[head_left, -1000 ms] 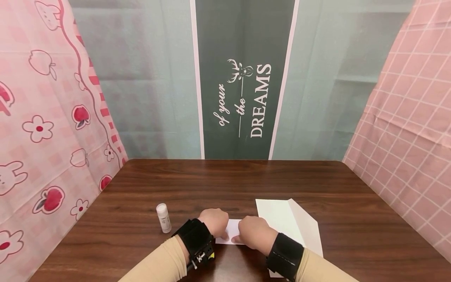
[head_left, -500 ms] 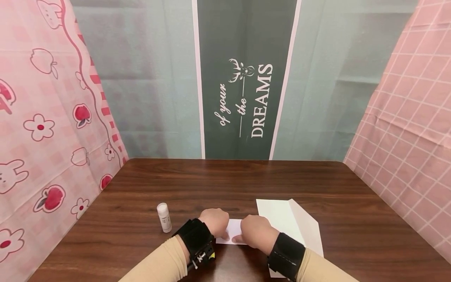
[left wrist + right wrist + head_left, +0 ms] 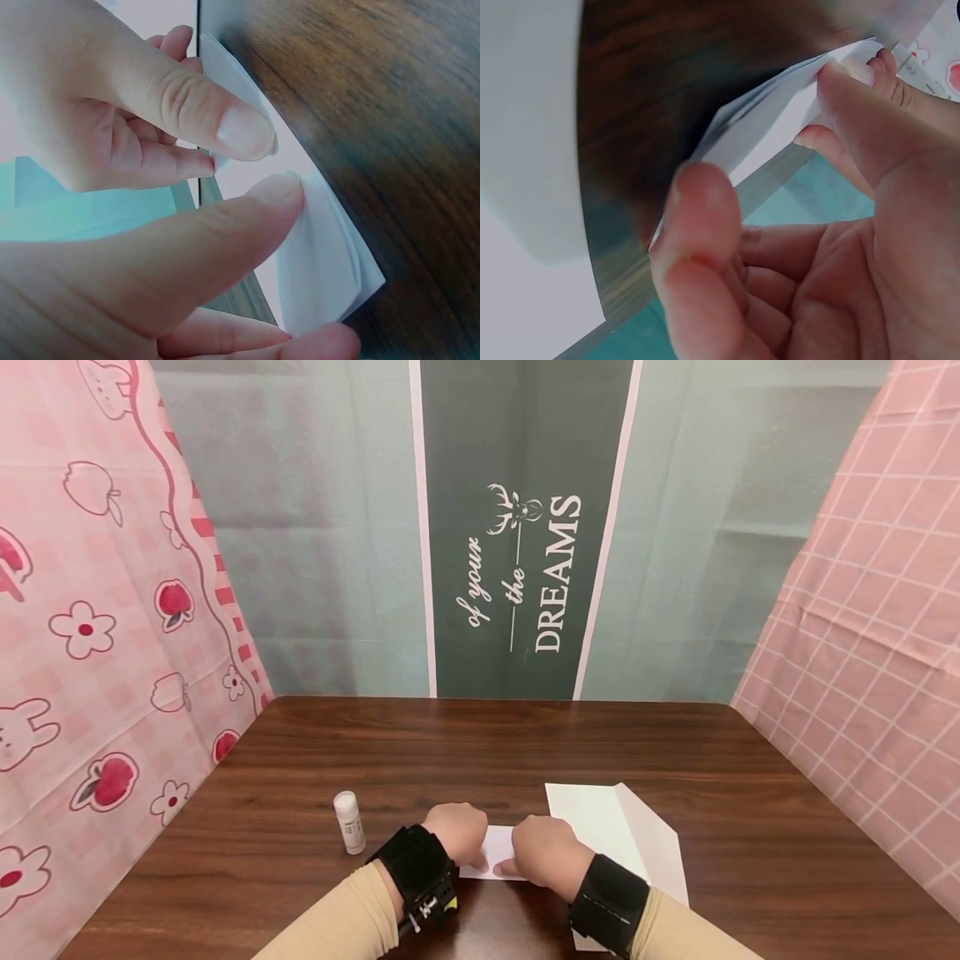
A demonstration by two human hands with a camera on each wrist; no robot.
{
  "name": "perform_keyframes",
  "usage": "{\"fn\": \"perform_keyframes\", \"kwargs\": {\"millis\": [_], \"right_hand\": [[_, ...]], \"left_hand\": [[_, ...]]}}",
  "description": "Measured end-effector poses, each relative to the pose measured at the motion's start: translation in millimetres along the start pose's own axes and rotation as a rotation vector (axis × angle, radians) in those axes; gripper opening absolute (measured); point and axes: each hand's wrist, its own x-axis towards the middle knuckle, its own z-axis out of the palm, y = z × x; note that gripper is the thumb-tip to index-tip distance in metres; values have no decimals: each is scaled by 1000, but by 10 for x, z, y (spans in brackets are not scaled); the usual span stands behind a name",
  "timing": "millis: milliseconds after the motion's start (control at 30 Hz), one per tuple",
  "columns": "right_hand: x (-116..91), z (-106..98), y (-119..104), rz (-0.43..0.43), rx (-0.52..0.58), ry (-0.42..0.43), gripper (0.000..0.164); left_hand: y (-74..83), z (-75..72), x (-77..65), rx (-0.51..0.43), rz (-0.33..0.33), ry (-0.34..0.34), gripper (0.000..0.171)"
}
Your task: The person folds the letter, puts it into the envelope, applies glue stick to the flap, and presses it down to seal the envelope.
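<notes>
A small piece of folded white paper (image 3: pixel 497 847) lies near the front of the table, between both hands. My left hand (image 3: pixel 459 833) pinches its left end, thumb on the near face and fingers behind. At its right end my right hand (image 3: pixel 551 853) holds it likewise, the two thumbs pointing toward each other. In the left wrist view the folded paper (image 3: pixel 319 255) shows several layers, slightly apart at the edge. From the right wrist the folded paper (image 3: pixel 765 124) appears tilted, with the right index finger (image 3: pixel 705 202) at its end.
A larger white sheet (image 3: pixel 600 827) with a creased, slightly raised right flap lies beside and partly under the right forearm. Left of the left hand stands a white capped tube (image 3: pixel 349 823) like a glue stick. The brown wooden table (image 3: pixel 465 743) meets hanging curtains at its far edge.
Over the last second my right hand has slid slightly to the right along the paper, baring a little more of it. The left hand keeps its place.
</notes>
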Motion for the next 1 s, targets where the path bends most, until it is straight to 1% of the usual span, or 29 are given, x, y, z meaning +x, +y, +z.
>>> {"fn": "perform_keyframes", "kwargs": {"millis": [267, 600, 733, 1000], "right_hand": [[-21, -4, 10, 29, -19, 4, 60], [-20, 24, 15, 0, -38, 27, 60], [-13, 30, 17, -3, -39, 21, 60], [-23, 36, 19, -19, -33, 33, 59]], "left_hand": [[-6, -14, -2, -17, 12, 1, 30], [-21, -11, -12, -20, 27, 14, 28], [-20, -9, -11, -16, 28, 16, 29], [-13, -6, -7, -7, 16, 1, 30]]}}
